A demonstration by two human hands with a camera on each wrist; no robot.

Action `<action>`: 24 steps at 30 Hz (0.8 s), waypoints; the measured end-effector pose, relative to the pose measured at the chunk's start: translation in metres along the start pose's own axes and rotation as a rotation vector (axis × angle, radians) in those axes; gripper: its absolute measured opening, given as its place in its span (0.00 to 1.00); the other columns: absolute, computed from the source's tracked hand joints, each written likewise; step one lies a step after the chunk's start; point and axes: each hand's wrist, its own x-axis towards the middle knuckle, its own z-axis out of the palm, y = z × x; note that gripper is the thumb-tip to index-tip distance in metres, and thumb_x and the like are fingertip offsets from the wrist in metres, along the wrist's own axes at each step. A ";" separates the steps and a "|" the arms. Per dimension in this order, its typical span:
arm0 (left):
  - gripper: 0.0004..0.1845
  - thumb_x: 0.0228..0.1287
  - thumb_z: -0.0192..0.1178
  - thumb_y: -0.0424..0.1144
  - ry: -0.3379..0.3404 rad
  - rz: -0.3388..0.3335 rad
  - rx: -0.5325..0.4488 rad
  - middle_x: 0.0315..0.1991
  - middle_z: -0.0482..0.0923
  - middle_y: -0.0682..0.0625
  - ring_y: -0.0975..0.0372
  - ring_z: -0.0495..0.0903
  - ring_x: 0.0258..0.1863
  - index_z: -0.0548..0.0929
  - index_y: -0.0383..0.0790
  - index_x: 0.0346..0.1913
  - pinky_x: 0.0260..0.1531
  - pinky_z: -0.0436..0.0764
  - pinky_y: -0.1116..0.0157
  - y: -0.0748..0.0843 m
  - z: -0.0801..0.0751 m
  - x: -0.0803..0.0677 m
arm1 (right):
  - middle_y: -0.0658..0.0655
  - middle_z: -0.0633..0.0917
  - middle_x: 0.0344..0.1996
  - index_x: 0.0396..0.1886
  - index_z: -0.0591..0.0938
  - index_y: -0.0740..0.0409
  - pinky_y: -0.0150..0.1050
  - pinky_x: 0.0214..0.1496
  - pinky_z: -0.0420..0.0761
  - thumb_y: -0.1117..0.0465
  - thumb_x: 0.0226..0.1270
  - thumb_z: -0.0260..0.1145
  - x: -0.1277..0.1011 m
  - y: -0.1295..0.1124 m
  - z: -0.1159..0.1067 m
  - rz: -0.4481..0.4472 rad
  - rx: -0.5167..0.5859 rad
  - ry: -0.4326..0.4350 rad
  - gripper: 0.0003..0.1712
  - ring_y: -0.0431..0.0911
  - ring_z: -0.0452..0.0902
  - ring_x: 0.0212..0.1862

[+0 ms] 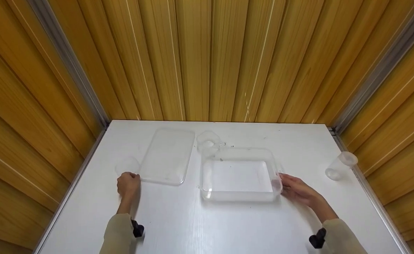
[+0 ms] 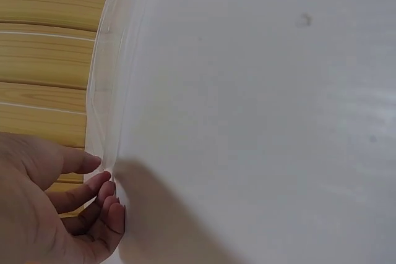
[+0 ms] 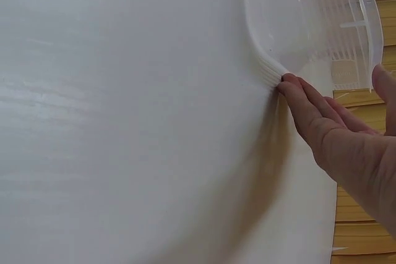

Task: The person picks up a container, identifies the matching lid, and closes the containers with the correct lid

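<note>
A clear rectangular container [image 1: 240, 155] stands open in the middle of the white table. My right hand [image 1: 293, 187] lies against its right wall with straight fingers. In the right wrist view the fingertips [image 3: 291, 83] touch the container's [image 3: 297, 23] lower corner and the thumb hovers by the rim. My left hand [image 1: 128, 183] sits at the near edge of a small clear round dish [image 1: 127, 164]. In the left wrist view my left hand's [image 2: 55, 214] thumb and curled fingers close on a clear plastic edge [image 2: 102, 115]. A flat clear lid [image 1: 168, 155] lies between the hands.
Another small clear cup [image 1: 208, 139] stands behind the container. A clear cup [image 1: 340, 165] lies on its side near the table's right edge. Wooden panel walls [image 1: 207, 60] enclose the table on three sides. A few dark specks [image 1: 224, 144] dot the tabletop.
</note>
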 end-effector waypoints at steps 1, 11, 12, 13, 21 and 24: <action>0.13 0.63 0.56 0.37 -0.001 -0.011 -0.010 0.37 0.83 0.31 0.41 0.82 0.37 0.83 0.27 0.36 0.32 0.78 0.48 0.001 0.000 0.000 | 0.62 0.70 0.68 0.75 0.46 0.70 0.36 0.63 0.75 0.54 0.79 0.46 0.000 0.000 0.000 0.000 0.008 -0.008 0.37 0.43 0.73 0.62; 0.20 0.69 0.46 0.33 -0.213 -0.336 -0.668 0.31 0.82 0.43 0.61 0.85 0.27 0.69 0.21 0.58 0.36 0.85 0.67 0.013 -0.002 0.006 | 0.59 0.77 0.60 0.74 0.50 0.72 0.37 0.60 0.78 0.55 0.79 0.48 -0.003 -0.003 0.000 0.000 0.025 0.003 0.36 0.44 0.76 0.59; 0.21 0.71 0.44 0.33 -0.234 -0.364 -0.726 0.32 0.82 0.43 0.61 0.85 0.29 0.66 0.21 0.61 0.39 0.86 0.65 0.015 -0.002 0.006 | 0.58 0.78 0.59 0.74 0.51 0.72 0.36 0.59 0.78 0.55 0.78 0.48 -0.004 -0.003 0.001 0.000 0.025 0.007 0.36 0.44 0.76 0.58; 0.22 0.72 0.43 0.33 -0.256 -0.382 -0.776 0.33 0.82 0.43 0.60 0.86 0.29 0.63 0.21 0.63 0.42 0.85 0.64 0.018 -0.003 0.005 | 0.57 0.79 0.58 0.74 0.51 0.72 0.36 0.59 0.78 0.55 0.78 0.48 -0.004 -0.004 0.001 0.000 0.026 0.011 0.35 0.43 0.77 0.57; 0.36 0.66 0.55 0.26 -0.327 -0.431 -1.064 0.38 0.79 0.49 0.62 0.83 0.38 0.51 0.27 0.72 0.61 0.76 0.62 0.040 -0.009 0.003 | 0.61 0.75 0.62 0.74 0.45 0.74 0.35 0.60 0.78 0.53 0.78 0.48 -0.003 -0.006 0.002 0.011 -0.008 0.018 0.39 0.46 0.74 0.61; 0.33 0.59 0.61 0.22 -0.320 -0.462 -1.122 0.34 0.80 0.51 0.61 0.82 0.40 0.62 0.26 0.67 0.63 0.74 0.61 0.048 -0.008 0.002 | 0.62 0.74 0.64 0.74 0.45 0.74 0.35 0.59 0.78 0.53 0.79 0.48 -0.004 -0.005 0.001 0.012 -0.029 0.015 0.40 0.46 0.74 0.62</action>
